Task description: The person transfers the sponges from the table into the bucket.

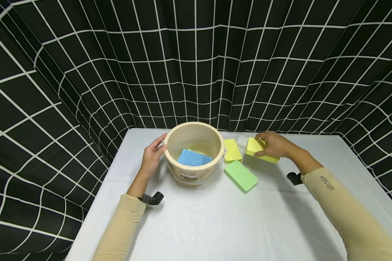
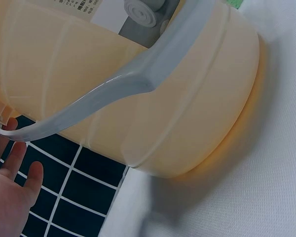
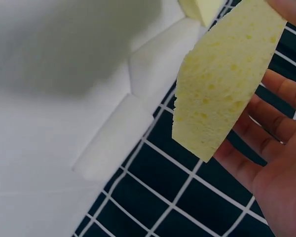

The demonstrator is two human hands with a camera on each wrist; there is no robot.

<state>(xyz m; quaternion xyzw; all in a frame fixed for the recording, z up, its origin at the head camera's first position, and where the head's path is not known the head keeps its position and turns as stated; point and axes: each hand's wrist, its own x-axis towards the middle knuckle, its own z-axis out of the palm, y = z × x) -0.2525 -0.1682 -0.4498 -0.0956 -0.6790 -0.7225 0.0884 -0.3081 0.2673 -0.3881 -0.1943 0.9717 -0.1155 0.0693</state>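
Note:
My right hand (image 1: 273, 144) pinches a yellow sponge (image 1: 253, 146) between thumb and fingers, tilted above the table's right half. Its porous face (image 3: 227, 74) fills much of the right wrist view. On the other side, my left hand (image 1: 151, 156) rests with extended fingers against the left side of a cream bucket (image 1: 196, 173), just below the rim. The left wrist view shows those fingers beside the end of the bucket's grey handle (image 2: 108, 94). Inside the bucket lies a blue sponge (image 1: 194, 158), and a bit of yellow-green shows behind it.
Right of the bucket, another yellow sponge (image 1: 232, 150) lies flat, with a green sponge (image 1: 241, 176) in front of it. White blocks (image 3: 163, 57) lie near the far table edge, partly behind the held sponge in the head view. A black gridded curtain (image 1: 196, 72) hangs behind the white table (image 1: 199, 224).

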